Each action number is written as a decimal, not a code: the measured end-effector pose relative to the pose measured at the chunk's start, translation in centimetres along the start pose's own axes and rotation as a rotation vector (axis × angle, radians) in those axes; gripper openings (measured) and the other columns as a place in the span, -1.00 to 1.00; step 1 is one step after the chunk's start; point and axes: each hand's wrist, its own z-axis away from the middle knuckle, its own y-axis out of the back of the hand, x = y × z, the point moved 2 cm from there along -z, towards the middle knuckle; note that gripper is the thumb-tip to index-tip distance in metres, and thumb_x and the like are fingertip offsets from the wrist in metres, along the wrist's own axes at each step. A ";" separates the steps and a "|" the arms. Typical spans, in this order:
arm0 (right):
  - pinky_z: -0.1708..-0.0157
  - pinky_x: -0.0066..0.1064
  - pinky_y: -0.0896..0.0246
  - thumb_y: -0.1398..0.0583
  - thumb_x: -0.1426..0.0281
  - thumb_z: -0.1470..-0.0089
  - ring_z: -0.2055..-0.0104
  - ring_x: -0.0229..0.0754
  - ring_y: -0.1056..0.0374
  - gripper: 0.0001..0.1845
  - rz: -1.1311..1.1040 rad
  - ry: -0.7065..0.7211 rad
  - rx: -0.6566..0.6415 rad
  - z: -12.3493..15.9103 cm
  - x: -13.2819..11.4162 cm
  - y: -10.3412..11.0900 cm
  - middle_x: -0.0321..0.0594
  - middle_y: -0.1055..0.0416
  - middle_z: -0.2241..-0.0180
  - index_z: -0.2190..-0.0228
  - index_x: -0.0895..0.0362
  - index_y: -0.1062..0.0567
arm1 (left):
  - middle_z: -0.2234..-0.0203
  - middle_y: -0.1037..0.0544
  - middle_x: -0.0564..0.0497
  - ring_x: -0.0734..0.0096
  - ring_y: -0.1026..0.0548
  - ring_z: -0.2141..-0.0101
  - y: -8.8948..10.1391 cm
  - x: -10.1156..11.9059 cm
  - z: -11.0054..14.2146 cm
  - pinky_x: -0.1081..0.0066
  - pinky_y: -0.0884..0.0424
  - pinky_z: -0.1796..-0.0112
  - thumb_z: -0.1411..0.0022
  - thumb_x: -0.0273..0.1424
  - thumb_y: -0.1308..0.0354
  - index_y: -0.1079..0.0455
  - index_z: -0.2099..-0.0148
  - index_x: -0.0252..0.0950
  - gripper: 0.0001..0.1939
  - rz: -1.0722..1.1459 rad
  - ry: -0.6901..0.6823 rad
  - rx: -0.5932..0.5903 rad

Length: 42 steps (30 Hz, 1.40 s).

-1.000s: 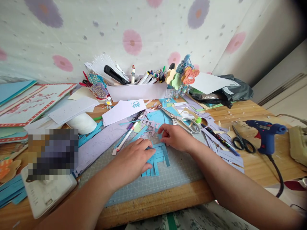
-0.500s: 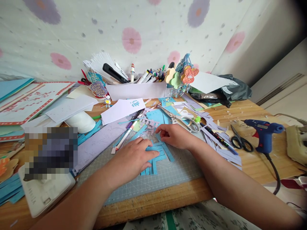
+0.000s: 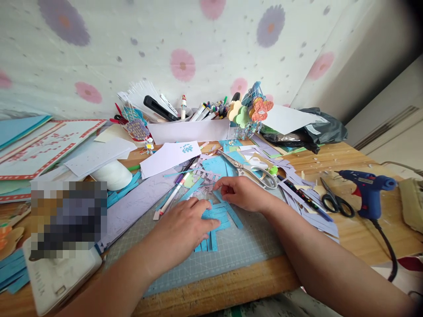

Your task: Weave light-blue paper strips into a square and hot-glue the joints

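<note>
My left hand (image 3: pixel 187 226) lies with its fingers apart on a small woven piece of blue paper strips (image 3: pixel 216 214), pressing it against the grey cutting mat (image 3: pixel 254 242). Part of the weave is hidden beneath that palm. Just to the right, the curled fingers of my right hand (image 3: pixel 238 192) pinch a single blue paper strip (image 3: pixel 233 215), which slants down along the weave's right edge. Behind that hand rest large silver scissors (image 3: pixel 246 171) with pale handles, on blue paper. Markers (image 3: pixel 175 191) and lilac paper scraps (image 3: pixel 205 178) are scattered beyond my left fingers.
At right are a blue glue gun (image 3: pixel 368 191) and small black scissors (image 3: pixel 333 198). A white device (image 3: pixel 62 281) sits at front left, near a white roll (image 3: pixel 114 175). Paper flowers (image 3: pixel 259 109) and a pen holder (image 3: pixel 191 130) stand at the back.
The blue strip at my right hand has swung away from the weave's right edge, its lower end shifting rightward. My left hand stays on the weave. The camera view has shifted slightly.
</note>
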 end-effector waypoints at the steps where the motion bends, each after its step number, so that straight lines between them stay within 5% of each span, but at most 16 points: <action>1: 0.46 -0.55 -0.06 -0.13 0.62 0.04 0.49 -0.36 -0.23 -0.65 0.004 0.000 0.000 0.0 0.0 0.0 -0.40 -0.36 0.51 0.19 0.10 -0.48 | 0.08 -0.41 0.02 0.16 -0.34 0.08 0.0 0.1 0.0 0.23 -0.28 0.10 -0.18 -0.42 -0.18 -0.44 0.03 0.02 -0.68 -0.012 0.008 -0.005; 14: 0.42 -0.56 -0.09 -0.13 0.65 0.05 0.48 -0.38 -0.23 -0.64 -0.061 0.044 0.019 -0.1 -0.3 -0.3 -0.40 -0.34 0.52 0.20 0.13 -0.49 | 0.11 -0.44 0.01 0.10 -0.39 0.11 0.1 0.4 -0.1 0.16 -0.33 0.15 -0.13 -0.39 -0.24 -0.39 -0.03 0.05 -0.59 -0.057 0.008 -0.038; 20: 0.44 -0.54 -0.10 -0.13 0.63 0.05 0.48 -0.37 -0.21 -0.65 -0.172 0.043 -0.004 -0.1 -0.1 -0.5 -0.40 -0.32 0.52 0.19 0.14 -0.48 | 0.02 -0.39 -0.05 0.17 -0.35 0.02 0.5 -1.1 -0.4 0.21 -0.26 -0.01 -0.14 -0.31 -0.22 -0.33 -0.08 -0.15 -0.56 0.115 0.251 0.133; 27: 0.44 -0.51 -0.12 -0.16 0.53 0.07 0.46 -0.33 -0.22 -0.69 -0.447 0.042 -0.077 -0.1 -0.2 -1.2 -0.37 -0.30 0.51 0.19 0.20 -0.44 | 0.10 -0.47 -0.08 0.07 -0.36 0.04 -0.3 -2.2 -1.1 0.18 -0.27 0.04 0.05 -0.21 -0.36 -0.31 -0.09 -0.24 -0.36 0.124 0.326 0.084; 34: 0.42 -0.51 -0.10 -0.19 0.50 0.08 0.46 -0.36 -0.21 -0.71 -0.635 0.143 -0.079 0.3 -1.6 -1.3 -0.38 -0.28 0.50 0.22 0.18 -0.41 | 0.34 -0.54 0.02 0.17 -0.43 0.23 0.3 -2.3 -1.4 0.32 -0.30 0.26 0.12 -0.25 -0.38 -0.44 0.16 -0.23 -0.57 0.300 0.386 0.091; 42: 0.37 -0.49 -0.21 -0.21 0.47 0.06 0.43 -0.35 -0.29 -0.68 -0.560 0.217 -0.012 0.7 -2.8 -1.2 -0.32 -0.38 0.45 0.18 0.17 -0.38 | 0.44 -0.58 0.07 0.30 -0.46 0.30 0.9 -2.2 -1.1 0.39 -0.26 0.23 0.08 -0.39 -0.35 -0.55 0.41 -0.23 -0.89 0.485 0.272 0.062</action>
